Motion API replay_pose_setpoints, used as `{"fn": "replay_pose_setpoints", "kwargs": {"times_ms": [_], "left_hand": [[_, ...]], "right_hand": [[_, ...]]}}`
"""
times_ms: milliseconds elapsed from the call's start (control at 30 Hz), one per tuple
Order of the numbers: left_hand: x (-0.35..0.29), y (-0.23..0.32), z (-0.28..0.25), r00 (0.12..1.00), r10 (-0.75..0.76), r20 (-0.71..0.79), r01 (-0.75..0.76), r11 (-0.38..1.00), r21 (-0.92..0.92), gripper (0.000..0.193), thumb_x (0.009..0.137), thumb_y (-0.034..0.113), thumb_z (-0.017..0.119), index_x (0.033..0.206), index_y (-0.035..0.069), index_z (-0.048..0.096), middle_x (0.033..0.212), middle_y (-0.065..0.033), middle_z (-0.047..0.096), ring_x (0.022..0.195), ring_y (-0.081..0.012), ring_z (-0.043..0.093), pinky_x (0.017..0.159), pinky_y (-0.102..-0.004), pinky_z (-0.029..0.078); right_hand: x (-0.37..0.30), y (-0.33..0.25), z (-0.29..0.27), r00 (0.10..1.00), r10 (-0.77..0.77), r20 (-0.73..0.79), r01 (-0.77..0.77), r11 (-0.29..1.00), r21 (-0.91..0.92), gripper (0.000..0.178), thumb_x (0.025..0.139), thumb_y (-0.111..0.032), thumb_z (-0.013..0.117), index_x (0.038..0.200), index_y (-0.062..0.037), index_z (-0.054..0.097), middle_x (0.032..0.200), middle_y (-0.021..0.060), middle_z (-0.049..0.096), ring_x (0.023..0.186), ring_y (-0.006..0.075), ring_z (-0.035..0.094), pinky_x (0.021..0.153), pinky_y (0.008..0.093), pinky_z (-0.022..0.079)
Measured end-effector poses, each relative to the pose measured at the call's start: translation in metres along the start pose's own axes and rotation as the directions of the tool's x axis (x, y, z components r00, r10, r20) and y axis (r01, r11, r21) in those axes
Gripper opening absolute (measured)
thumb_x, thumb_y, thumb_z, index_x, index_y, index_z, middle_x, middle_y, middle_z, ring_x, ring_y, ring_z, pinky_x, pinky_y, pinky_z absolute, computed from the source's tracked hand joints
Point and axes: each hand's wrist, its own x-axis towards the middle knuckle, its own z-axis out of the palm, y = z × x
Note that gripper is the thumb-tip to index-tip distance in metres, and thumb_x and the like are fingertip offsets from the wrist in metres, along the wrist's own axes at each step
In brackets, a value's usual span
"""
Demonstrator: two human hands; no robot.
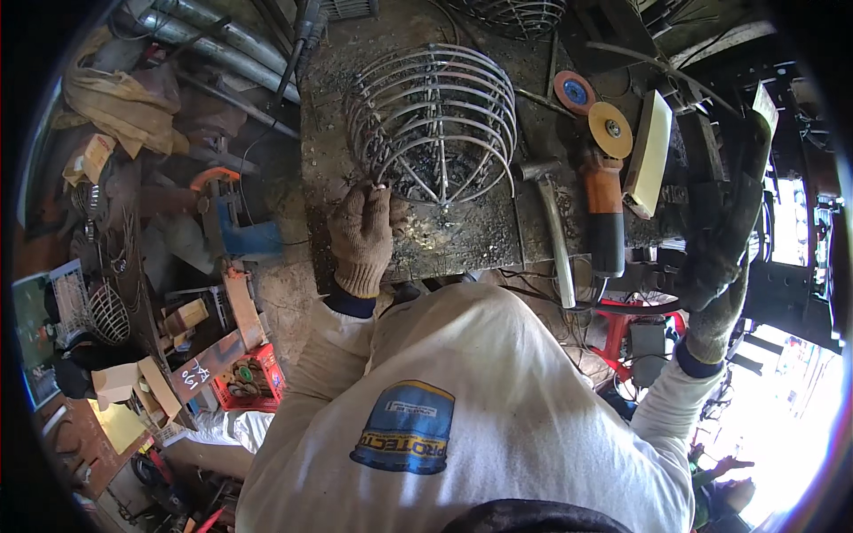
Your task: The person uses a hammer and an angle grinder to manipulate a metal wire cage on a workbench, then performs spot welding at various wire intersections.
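A domed cage of bent metal rods [433,123] sits on the dark, grimy worktable [480,244]. My left hand [362,226], in a brown knit glove, closes its fingers on the cage's near left edge. Off to the right, my right hand [711,324] is raised in a darker glove, its fingers mostly in shadow. It grips a long dark thing [737,200] with a pale piece at its upper end; its kind is unclear. Between my hands lie a hammer [553,222] and an orange and black angle grinder [607,195] with a tan disc.
A reddish disc [574,92] and a long pale box [649,155] lie beside the grinder. Another rod cage [515,13] stands at the far edge. Cables hang below the table's near edge. A red crate [249,380] and a blue clamp-like tool [247,226] are at left.
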Motion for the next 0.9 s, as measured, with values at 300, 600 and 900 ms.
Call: {"fn": "replay_pose_setpoints", "kwargs": {"times_ms": [300, 600, 900], "left_hand": [[0.001, 0.004, -0.001, 0.993, -0.108, 0.052, 0.112, 0.990, -0.085, 0.020, 0.101, 0.014, 0.055, 0.109, -0.001, 0.065, 0.076, -0.0106, 0.073, 0.060, -0.0160, 0.071, 0.053, -0.0266, 0.057], [0.000, 0.003, -0.001, 0.990, -0.132, 0.058, 0.138, 0.983, -0.124, 0.021, 0.101, 0.016, 0.055, 0.110, 0.001, 0.066, 0.074, -0.0094, 0.072, 0.057, -0.0135, 0.068, 0.048, -0.0245, 0.053], [-0.002, 0.002, -0.001, 0.985, -0.171, 0.020, 0.172, 0.983, -0.064, 0.024, 0.101, 0.018, 0.054, 0.115, 0.003, 0.066, 0.073, -0.0085, 0.072, 0.057, -0.0120, 0.068, 0.049, -0.0232, 0.052]], "right_hand": [[0.011, 0.006, 0.024, 0.963, 0.070, -0.261, -0.094, 0.992, -0.082, 0.042, 0.106, -0.023, 0.043, 0.142, -0.0022, 0.044, 0.111, 0.0211, 0.063, 0.085, 0.0263, 0.068, 0.064, 0.0365, 0.059], [0.040, 0.015, 0.038, 0.990, 0.122, -0.070, -0.136, 0.956, -0.259, 0.051, 0.102, -0.010, 0.048, 0.150, 0.0001, 0.034, 0.123, 0.0213, 0.059, 0.096, 0.0252, 0.067, 0.078, 0.0357, 0.058], [0.060, 0.013, 0.050, 0.970, 0.240, 0.024, -0.208, 0.883, -0.420, 0.055, 0.100, -0.010, 0.055, 0.151, 0.0026, 0.036, 0.146, 0.0166, 0.049, 0.130, 0.0213, 0.052, 0.110, 0.0371, 0.042]]}}
